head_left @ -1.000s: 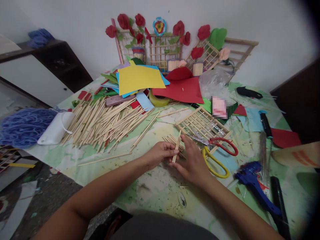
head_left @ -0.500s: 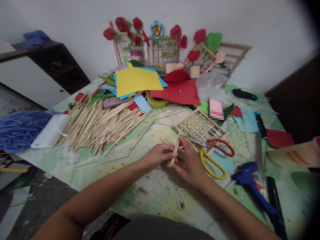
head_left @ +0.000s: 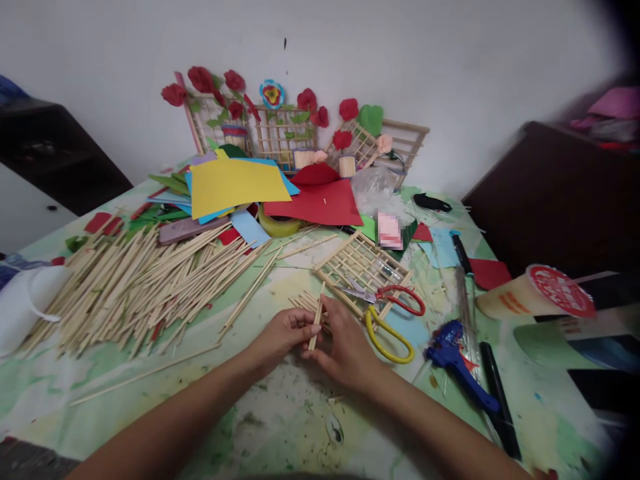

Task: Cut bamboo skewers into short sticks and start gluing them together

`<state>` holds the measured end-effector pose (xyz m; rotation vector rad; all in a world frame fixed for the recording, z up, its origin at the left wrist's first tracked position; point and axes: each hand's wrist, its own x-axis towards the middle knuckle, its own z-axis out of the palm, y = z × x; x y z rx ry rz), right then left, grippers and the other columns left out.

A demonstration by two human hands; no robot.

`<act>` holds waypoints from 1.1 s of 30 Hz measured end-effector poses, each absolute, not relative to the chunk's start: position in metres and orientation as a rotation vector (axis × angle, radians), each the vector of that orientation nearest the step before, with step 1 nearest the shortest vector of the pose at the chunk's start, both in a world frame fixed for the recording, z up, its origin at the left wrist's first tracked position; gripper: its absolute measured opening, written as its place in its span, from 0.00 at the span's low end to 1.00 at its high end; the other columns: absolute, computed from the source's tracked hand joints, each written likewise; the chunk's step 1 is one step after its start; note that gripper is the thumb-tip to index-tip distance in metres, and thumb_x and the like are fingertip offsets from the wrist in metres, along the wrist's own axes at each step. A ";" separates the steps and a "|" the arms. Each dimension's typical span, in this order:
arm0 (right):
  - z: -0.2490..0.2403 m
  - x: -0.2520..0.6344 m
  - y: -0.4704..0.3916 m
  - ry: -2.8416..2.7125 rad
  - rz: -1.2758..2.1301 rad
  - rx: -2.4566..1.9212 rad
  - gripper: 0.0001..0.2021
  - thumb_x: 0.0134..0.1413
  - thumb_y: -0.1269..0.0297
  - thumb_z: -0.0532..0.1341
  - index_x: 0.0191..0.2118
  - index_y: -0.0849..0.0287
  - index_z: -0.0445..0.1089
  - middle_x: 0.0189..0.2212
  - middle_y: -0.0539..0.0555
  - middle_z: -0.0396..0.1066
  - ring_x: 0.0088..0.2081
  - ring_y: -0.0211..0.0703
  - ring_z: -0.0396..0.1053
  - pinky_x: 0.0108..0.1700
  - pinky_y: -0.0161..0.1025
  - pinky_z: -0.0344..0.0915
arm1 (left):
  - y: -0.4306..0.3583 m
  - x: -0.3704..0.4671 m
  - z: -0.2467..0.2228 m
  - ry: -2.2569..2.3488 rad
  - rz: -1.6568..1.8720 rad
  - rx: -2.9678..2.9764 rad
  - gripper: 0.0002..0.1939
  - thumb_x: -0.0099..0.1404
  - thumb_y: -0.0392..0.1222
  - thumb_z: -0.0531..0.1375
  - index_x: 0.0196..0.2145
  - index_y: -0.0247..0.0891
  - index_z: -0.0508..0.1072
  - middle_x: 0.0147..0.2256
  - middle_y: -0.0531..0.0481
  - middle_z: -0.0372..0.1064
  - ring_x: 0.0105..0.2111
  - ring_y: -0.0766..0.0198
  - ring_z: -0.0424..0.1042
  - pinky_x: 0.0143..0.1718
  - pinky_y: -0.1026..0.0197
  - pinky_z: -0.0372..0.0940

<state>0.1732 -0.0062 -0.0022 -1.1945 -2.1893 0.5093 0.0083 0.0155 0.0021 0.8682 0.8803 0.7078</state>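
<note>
My left hand [head_left: 295, 331] pinches a few short wooden sticks [head_left: 318, 319] between thumb and fingers, held together near the front middle of the table. My right hand [head_left: 345, 347] closes round the same sticks from the other side, fingertips near their upper end and thumb near the lower end. Behind my hands lies a small pile of cut sticks [head_left: 303, 301], partly hidden by them. To the right, open scissors [head_left: 373, 297] with one red and one yellow handle rest partly on a flat stick lattice [head_left: 353, 257].
A large heap of long sticks [head_left: 145, 287] spreads at left. Coloured sheets [head_left: 235, 183] and yellow tape [head_left: 280, 227] lie behind. Lattices with paper flowers [head_left: 285, 130] lean on the wall. At right are a blue glue gun [head_left: 457, 367], a sealed drink cup [head_left: 525, 297] and a black cutter [head_left: 433, 202].
My view has turned right, so the table's things sit further left in it, and the drink cup shows more fully. Both hands keep hold of the short sticks with little change in grip.
</note>
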 end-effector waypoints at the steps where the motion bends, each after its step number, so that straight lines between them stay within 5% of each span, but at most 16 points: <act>1: -0.002 0.173 -0.006 -2.188 0.525 -1.194 0.46 0.43 0.59 0.67 0.63 0.61 0.40 0.57 0.67 0.56 0.59 0.56 0.54 0.57 0.54 0.57 | 0.015 0.008 0.002 0.881 0.708 0.868 0.18 0.49 0.48 0.68 0.30 0.30 0.72 0.22 0.52 0.68 0.17 0.75 0.61 0.19 0.70 0.55; 26: 0.017 0.171 -0.009 -2.307 0.773 -1.209 0.45 0.40 0.60 0.66 0.63 0.62 0.45 0.58 0.64 0.55 0.60 0.53 0.50 0.59 0.52 0.52 | 0.014 0.010 0.003 0.812 0.747 0.889 0.17 0.50 0.48 0.67 0.31 0.30 0.73 0.22 0.52 0.67 0.19 0.74 0.59 0.21 0.70 0.53; 33: 0.013 0.170 -0.009 -2.411 0.626 -1.214 0.47 0.43 0.60 0.66 0.65 0.62 0.40 0.60 0.65 0.53 0.60 0.56 0.51 0.59 0.54 0.53 | 0.014 0.010 0.002 0.766 0.775 0.880 0.16 0.49 0.47 0.67 0.32 0.31 0.75 0.29 0.47 0.73 0.30 0.63 0.70 0.35 0.63 0.61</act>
